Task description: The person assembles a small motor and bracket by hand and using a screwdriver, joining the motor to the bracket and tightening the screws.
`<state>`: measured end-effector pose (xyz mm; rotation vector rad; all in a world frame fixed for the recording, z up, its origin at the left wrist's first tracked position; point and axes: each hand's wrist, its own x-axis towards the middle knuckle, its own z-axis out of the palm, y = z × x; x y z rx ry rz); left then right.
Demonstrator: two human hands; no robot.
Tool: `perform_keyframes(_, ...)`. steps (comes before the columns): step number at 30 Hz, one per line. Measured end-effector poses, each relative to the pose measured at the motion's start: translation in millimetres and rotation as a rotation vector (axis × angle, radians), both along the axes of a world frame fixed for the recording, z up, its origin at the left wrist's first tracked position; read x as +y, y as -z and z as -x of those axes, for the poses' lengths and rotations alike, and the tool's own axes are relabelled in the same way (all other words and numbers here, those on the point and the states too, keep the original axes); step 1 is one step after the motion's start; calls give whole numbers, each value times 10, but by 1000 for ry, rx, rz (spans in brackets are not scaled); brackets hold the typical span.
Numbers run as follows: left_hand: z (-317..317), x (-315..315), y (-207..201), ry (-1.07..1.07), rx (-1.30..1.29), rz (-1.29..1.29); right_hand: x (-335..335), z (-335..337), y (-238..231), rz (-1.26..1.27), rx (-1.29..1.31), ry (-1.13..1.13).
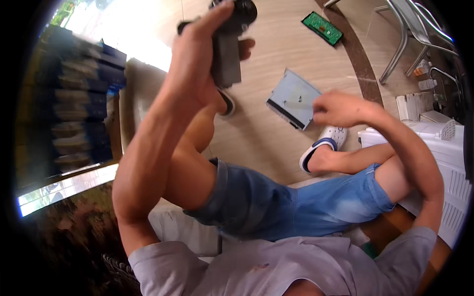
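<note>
Raised at the top, my left hand [195, 52] is wrapped round a grey and black hand-held device [227, 59]. The device has a boxy grey body and a round black part on top; its exact kind is unclear. My right hand [340, 108] hovers by the right edge of a flat grey metal panel [291, 91], its fingers curled together. Whatever those fingertips may hold is hidden. The panel lies on the floor, with a black strip along its near side and small dark bits on its face. Farther off, a green circuit board [322, 28] rests in a black frame.
A metal-legged chair [407, 37] stands at the far right. White plastic crates [439, 153] are beside my right leg. Stacked blue and pale boxes [81, 103] fill the left side. My feet, in white clogs [321, 145], flank the panel on the tiled floor [256, 133].
</note>
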<state>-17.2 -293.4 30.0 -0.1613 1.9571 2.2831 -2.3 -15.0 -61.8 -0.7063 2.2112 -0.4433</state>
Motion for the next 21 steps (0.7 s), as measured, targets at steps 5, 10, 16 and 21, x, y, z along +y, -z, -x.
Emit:
perform_keyframes(5,-287,53,-234,-97,12,-104,-555,-771,1539,-255,-165,-244)
perform_keyframes(10,-432,7,-542,-32,-151,-149,-799,-1070,2382,-238,118,-122)
perform_keyframes(16,-374,-233,-13,-71,-45,-104,-816,-1146,2676,-184,362,-52)
perform_keyframes(21,-351,-114,3,-58,-151,-95,-629,-1072,2586,-85,411,-52)
